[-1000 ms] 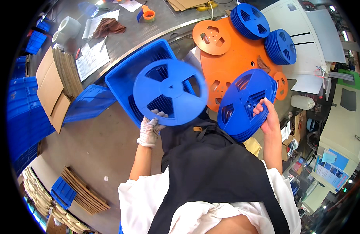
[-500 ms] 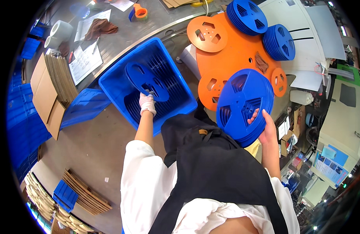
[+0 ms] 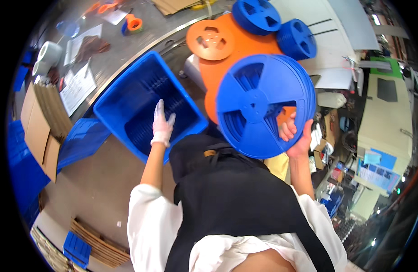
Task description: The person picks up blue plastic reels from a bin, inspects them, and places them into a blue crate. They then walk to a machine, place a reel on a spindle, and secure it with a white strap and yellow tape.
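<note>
The left hand, in a thin white glove point(image 3: 162, 124), is held with its fingers spread over the open mouth of a deep blue rectangular plastic bin point(image 3: 129, 84); whether it touches anything inside, I cannot tell. The bare right hand point(image 3: 296, 138) pinches the near right edge of a stack of round blue plastic reel discs point(image 3: 254, 93), fingers curled through a cut-out and thumb outside. Beyond the right hand lies a flat orange board point(image 3: 256, 44), bearing a round orange disc with cut-outs point(image 3: 212, 37) and two further stacks of blue discs point(image 3: 256, 16).
</note>
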A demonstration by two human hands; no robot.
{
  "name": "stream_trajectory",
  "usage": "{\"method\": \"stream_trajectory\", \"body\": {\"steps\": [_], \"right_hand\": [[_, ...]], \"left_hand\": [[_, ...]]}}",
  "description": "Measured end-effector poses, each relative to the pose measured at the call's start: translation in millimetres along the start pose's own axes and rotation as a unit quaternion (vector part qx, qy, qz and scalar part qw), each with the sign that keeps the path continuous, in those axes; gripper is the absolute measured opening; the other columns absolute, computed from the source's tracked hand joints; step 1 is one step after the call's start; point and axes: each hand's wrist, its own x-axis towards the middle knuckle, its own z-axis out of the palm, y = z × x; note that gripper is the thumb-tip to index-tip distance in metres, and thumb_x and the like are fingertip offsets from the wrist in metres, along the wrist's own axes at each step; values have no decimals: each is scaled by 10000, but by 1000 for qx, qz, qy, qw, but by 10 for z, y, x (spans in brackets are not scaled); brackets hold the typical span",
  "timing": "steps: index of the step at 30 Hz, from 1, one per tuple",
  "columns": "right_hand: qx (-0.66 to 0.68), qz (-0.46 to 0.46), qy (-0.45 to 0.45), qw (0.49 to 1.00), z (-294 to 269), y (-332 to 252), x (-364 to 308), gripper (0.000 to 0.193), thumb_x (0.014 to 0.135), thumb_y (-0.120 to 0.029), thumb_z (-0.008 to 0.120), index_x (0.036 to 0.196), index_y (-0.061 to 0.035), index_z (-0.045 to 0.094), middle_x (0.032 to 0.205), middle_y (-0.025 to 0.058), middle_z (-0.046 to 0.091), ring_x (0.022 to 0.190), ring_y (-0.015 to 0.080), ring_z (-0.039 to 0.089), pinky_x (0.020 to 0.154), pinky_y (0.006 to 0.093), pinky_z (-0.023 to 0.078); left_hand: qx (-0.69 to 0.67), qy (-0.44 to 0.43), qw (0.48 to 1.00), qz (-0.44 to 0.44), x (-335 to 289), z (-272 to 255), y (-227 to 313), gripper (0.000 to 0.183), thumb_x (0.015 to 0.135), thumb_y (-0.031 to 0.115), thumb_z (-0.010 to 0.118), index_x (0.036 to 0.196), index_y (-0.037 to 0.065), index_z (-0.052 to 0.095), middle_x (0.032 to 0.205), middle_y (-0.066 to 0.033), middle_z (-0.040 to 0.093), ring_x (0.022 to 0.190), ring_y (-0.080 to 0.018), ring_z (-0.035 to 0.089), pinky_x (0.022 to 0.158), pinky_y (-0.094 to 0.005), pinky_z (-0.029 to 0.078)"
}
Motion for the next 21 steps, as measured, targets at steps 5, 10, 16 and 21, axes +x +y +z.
{"method": "stream_trajectory", "body": {"steps": [5,10,16,21], "right_hand": [[158,3,-62,986,-129,-209,58,552,950,-549,489,1114,-23,510,650,-30,349,519,76,327,445,229,295],[229,25,-98,968,-103,-224,45,542,952,-524,508,1117,-8,499,645,-24,344,516,81,334,444,236,306],[222,31,-120,967,-38,-187,85,589,963,-543,467,1169,8,485,691,0,397,556,98,384,486,253,362],[-31,1,179,983,287,-99,92,668,952,-638,365,1164,-20,506,807,59,562,668,182,554,562,302,463]], "left_hand": [[219,-137,850,459,-449,-205,1198,649,675,186,739,1289,152,530,1307,-142,521,1255,-342,467,1092,-541,330],[203,-41,791,576,-603,-178,1417,440,706,154,657,1144,155,618,1102,-79,602,1127,-289,558,1059,-519,393],[245,-82,777,574,-690,-382,1497,421,692,197,667,1089,67,617,1076,-108,612,1101,-310,582,1006,-471,453],[166,-128,854,476,-793,-417,1229,443,706,95,672,1142,48,605,1189,-147,622,1146,-345,587,948,-428,500]]}}
